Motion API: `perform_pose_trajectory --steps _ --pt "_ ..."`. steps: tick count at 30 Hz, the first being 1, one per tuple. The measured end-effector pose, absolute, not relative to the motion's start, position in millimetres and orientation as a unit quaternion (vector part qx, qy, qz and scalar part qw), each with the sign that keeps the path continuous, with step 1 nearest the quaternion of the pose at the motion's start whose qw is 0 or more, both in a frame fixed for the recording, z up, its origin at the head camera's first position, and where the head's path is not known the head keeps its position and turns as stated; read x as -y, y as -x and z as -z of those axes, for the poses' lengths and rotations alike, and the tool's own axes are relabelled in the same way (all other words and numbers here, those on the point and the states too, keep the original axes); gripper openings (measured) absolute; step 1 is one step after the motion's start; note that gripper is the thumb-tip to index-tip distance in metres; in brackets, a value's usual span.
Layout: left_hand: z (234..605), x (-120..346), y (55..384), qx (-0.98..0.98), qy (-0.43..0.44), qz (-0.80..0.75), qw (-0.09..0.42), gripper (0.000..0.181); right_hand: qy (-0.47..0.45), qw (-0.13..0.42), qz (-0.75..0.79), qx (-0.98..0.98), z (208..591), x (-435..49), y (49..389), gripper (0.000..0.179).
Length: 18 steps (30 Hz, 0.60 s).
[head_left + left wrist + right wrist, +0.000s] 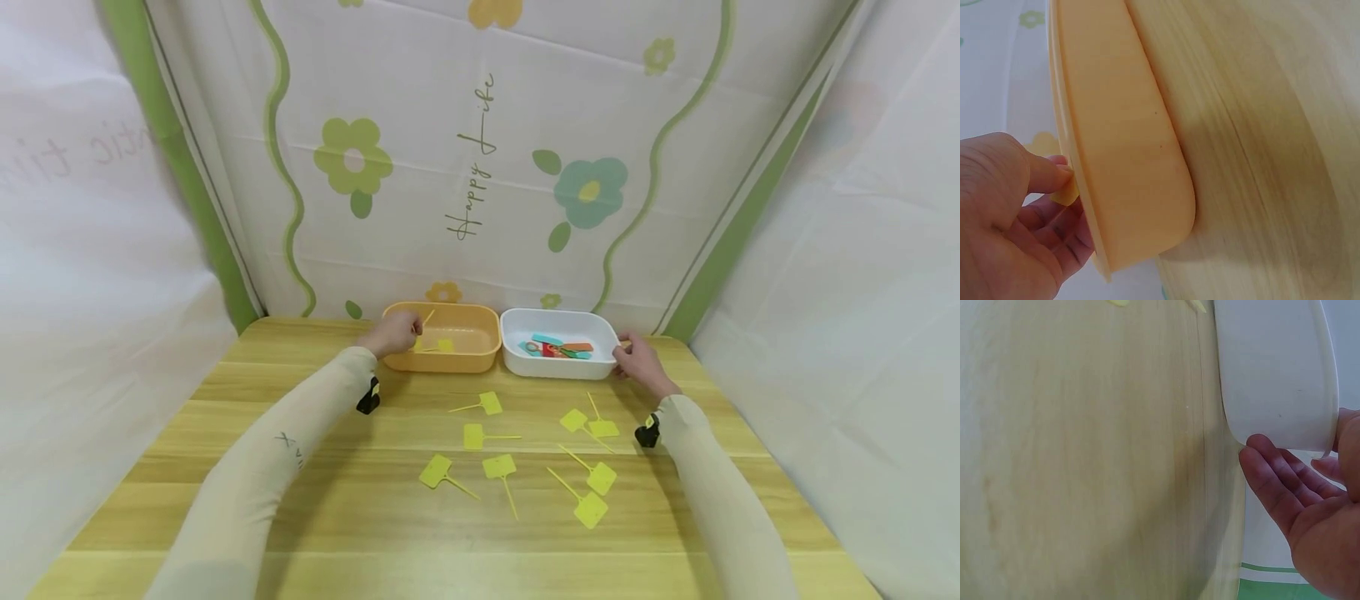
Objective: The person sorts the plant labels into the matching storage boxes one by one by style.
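**Left hand (397,335) pinches a yellow tag (1065,195) at the orange bin (450,362); right hand (640,365) holds the white bin (558,368)**

On my left wrist feed, the thumb and forefinger are clamped together on the tag, beside the bin's rim, while the remaining fingers bend loosely beneath. From the head camera I see this hand over the left end of the orange bin, with the tag's thin stem slanting upward. More yellow pieces (446,345) lie inside that bin.

My right wrist view has the other hand's fingers closed about the end of the white bin: the lower fingertips rest on the outer wall near its base, and the upper part of the hand is at the rim. In this bin I make out a small pile of blue, red, orange and green items (578,347), too small for me to identify.

The two bins stand side by side at the far edge of the wood-grain surface (360,517). Nearer me, eight loose tags (590,511) lie flat at various angles, four below the orange bin and four farther right. A white cloth (420,100) printed with flowers and "Happy Life" hangs behind.
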<state>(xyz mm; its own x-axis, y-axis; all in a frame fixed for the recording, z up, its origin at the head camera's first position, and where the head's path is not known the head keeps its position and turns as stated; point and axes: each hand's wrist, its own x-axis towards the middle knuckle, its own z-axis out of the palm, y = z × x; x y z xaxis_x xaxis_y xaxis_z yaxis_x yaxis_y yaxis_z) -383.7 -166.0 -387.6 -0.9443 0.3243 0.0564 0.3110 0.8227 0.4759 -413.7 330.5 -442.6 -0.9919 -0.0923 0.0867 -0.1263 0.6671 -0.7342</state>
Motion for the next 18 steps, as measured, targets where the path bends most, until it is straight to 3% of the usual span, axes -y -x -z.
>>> perform_pose_trajectory --steps 11,18 --pt "386.5 161.8 382.0 -0.958 -0.17 -0.23 0.005 0.036 -0.058 0.013 -0.404 0.913 444.5 -332.0 416.8 0.045" --pt "385.3 152.4 374.9 -0.954 -0.207 -0.21 -0.057 0.028 -0.053 0.01 -0.407 0.912 443.7 -330.8 416.5 0.046"
